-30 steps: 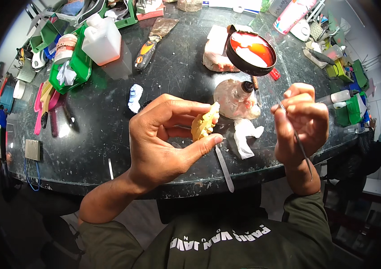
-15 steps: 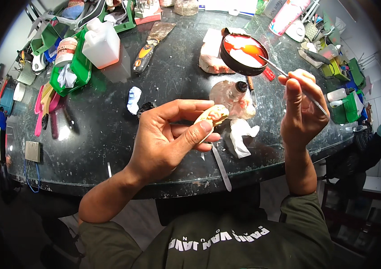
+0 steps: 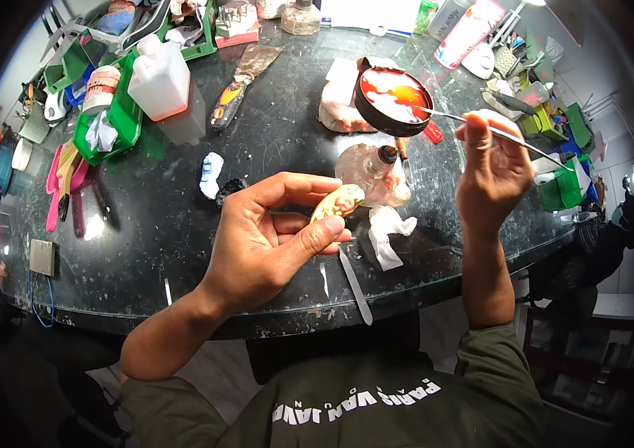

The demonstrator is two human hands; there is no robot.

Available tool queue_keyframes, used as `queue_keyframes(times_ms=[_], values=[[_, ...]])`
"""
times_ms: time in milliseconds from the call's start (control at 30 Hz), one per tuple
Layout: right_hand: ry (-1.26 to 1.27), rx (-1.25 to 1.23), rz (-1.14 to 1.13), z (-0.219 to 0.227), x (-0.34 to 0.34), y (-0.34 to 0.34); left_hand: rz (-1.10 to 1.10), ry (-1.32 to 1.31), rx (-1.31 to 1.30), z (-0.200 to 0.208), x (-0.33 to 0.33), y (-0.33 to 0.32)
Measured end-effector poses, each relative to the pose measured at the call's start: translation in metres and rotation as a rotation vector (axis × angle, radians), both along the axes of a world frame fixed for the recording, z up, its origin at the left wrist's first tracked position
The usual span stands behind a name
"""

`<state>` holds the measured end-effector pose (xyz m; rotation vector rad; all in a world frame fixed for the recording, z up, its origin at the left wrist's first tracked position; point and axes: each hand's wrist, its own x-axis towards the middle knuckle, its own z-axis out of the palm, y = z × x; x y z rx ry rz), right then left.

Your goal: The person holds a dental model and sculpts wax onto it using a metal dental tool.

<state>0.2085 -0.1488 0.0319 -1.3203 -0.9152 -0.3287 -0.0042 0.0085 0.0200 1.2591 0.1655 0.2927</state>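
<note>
My left hand (image 3: 253, 243) pinches a small yellowish dental cast (image 3: 341, 201) with pink material on it, between thumb and fingers above the bench. In my right hand (image 3: 492, 168) is a thin metal wax carver (image 3: 537, 149), gripped between thumb and fingers. Its far tip reaches the near right rim of a round black tin (image 3: 385, 122) with glossy red wax (image 3: 405, 87) inside. The tin sits tilted against a whitish plaster block (image 3: 339, 112). Between the hands stands a clear glass spirit burner (image 3: 358, 166) with a dark top.
A crumpled white tissue (image 3: 388, 235) and a flat metal blade (image 3: 355, 287) lie near the front edge. Farther left are a putty knife (image 3: 236, 93), a square plastic bottle (image 3: 160, 82), a green bin (image 3: 119, 131) and a pale blue piece (image 3: 211, 174).
The view has shifted slightly, moving the bench things left. The wax carver lies flatter in my right hand, and its tip has moved from over the wax to the tin's rim.
</note>
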Motion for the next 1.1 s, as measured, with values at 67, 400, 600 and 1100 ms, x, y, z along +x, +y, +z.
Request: queue_keyframes(times_ms=[67,400,600,1100], values=[[-0.003,0.029,-0.016,0.001,0.001,-0.003,0.007,-0.01,0.003,0.0,0.0,0.001],[0.148,0.036,0.052,-0.002,-0.013,-0.011,-0.002,-0.02,-0.078,-0.001,0.001,0.004],[0.24,0.062,0.069,-0.006,-0.021,-0.008,0.014,-0.03,-0.029,-0.003,0.001,0.004],[0.252,0.122,0.096,-0.004,-0.017,-0.014,0.052,-0.019,0.084,0.001,0.0,0.001]])
